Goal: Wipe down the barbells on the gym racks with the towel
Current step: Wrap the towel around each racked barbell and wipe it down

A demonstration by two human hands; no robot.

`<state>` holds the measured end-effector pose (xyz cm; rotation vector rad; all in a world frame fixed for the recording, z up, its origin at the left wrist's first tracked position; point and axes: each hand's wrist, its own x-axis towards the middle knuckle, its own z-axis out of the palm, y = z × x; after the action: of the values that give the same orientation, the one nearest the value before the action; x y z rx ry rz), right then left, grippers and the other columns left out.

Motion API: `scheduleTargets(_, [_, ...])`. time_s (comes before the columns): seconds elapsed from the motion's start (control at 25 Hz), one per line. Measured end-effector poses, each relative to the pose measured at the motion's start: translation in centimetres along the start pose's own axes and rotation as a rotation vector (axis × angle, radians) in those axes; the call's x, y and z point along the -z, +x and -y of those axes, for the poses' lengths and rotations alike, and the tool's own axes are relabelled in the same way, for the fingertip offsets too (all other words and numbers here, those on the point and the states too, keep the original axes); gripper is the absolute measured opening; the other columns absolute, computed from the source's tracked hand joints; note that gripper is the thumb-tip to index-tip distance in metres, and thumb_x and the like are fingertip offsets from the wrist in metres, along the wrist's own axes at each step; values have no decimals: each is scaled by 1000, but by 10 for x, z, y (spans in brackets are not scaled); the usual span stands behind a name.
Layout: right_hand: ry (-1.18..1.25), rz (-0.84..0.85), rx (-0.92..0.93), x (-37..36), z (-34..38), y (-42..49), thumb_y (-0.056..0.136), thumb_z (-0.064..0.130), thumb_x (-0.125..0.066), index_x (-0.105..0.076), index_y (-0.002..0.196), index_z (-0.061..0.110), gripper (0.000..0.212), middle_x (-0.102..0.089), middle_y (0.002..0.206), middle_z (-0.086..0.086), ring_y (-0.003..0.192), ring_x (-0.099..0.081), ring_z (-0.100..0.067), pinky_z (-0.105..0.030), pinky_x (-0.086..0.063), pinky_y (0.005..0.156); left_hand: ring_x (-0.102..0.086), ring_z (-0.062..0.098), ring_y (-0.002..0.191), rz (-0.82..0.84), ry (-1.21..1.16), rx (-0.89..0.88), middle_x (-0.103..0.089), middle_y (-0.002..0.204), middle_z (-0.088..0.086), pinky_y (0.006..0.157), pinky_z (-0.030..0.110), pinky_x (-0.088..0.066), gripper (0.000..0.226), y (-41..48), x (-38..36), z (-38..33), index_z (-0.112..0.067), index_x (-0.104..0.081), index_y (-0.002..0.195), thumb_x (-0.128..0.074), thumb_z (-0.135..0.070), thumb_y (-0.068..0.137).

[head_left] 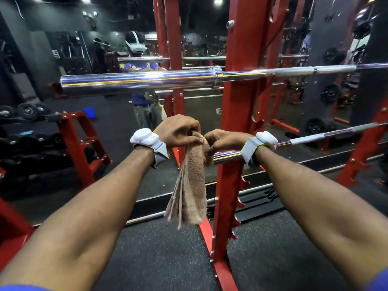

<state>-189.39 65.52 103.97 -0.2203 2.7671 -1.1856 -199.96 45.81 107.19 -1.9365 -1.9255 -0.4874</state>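
Note:
A brown towel [194, 181] hangs folded over the left end of a lower chrome barbell [226, 156] that rests on the red rack [231, 114]. My left hand [178, 130] grips the top of the towel from the left. My right hand [226, 139] pinches the towel from the right, over the bar's sleeve. The towel's tail dangles below both hands. Higher up, a second chrome barbell [136, 81] lies across the rack at chest height, its thick sleeve pointing left. The lower bar's shaft [327, 135] runs off to the right.
A mirror wall behind the rack reflects a person [142, 80] and more gym gear. A red dumbbell stand [77, 143] with dark dumbbells is at left. Weight plates [331, 93] hang at right. Black rubber floor [159, 259] lies below.

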Motion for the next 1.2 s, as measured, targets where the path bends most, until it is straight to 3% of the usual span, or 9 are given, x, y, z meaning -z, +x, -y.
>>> scheduleTargets(0.2, [-11,71,-130,-26,-19,-3,85,6,-69,-65,68,10,17,-48,68,-10,62,-40,-21,-32,-27,55,-61,5,74,-41,-112,170,-66,82,-12,64,30,-49,26,-38,-33,16,-22,-68,94,-71,-47,87])
scheduleTargets(0.32, [217,40,-243,-48,-16,-3,90,5,-67,-57,65,18,30,-46,64,-3,56,-44,-11,-25,-38,55,-66,12,76,-29,-243,282,-70,84,-6,68,34,-53,21,-47,-57,19,-19,-70,95,-67,-38,86])
scheduleTargets(0.44, [551,-60,-282,-64,-17,-10,92,14,-64,-57,79,18,15,-52,71,0,61,-51,-10,-24,-47,63,-61,0,72,-25,-330,365,-71,92,6,69,22,-49,21,-48,-81,15,-10,-71,101,-66,-21,84])
scheduleTargets(0.64, [1035,-446,-453,-84,-32,-15,93,25,-57,-65,88,14,14,-63,66,3,58,-58,-9,-23,-47,61,-59,4,89,287,-553,500,-64,110,4,75,17,-48,62,-46,-90,4,-7,-59,123,-63,-39,70])
scheduleTargets(0.76, [1251,-681,-486,-90,-27,-13,95,28,-53,-60,76,17,22,-60,55,7,53,-57,-7,-21,-47,58,-52,4,83,516,-780,492,-58,105,4,59,20,-38,53,-39,-80,-14,-5,-51,125,-61,-10,73])
scheduleTargets(0.88, [1316,-906,-413,-98,-25,-9,91,25,-51,-59,88,18,11,-62,63,9,53,-62,-3,-23,-45,56,-54,-4,87,603,-923,381,-64,96,-18,65,15,-41,39,-36,-84,-21,-14,-53,107,-62,6,75])
scheduleTargets(0.96, [1342,-983,-380,-103,-23,-4,92,23,-47,-58,102,15,16,-65,76,6,67,-64,-6,-24,-44,59,-57,-9,87,519,-930,373,-64,95,-19,77,13,-44,37,-41,-98,-17,-15,-55,107,-71,3,79])
scheduleTargets(1.08, [1328,-1056,-325,-109,-18,-1,97,21,-49,-56,109,16,15,-64,82,3,67,-64,-7,-23,-44,59,-61,14,88,96,-588,466,-67,96,1,79,28,-48,50,-45,-113,-20,-9,-64,110,-68,-33,67])
scheduleTargets(1.2, [1270,-1163,-202,-110,-18,-3,95,16,-59,-59,102,15,7,-64,77,-2,61,-63,-10,-22,-48,54,-59,7,81,-188,-504,503,-67,85,-6,72,15,-44,43,-42,-111,-25,-14,-72,105,-61,-25,65])
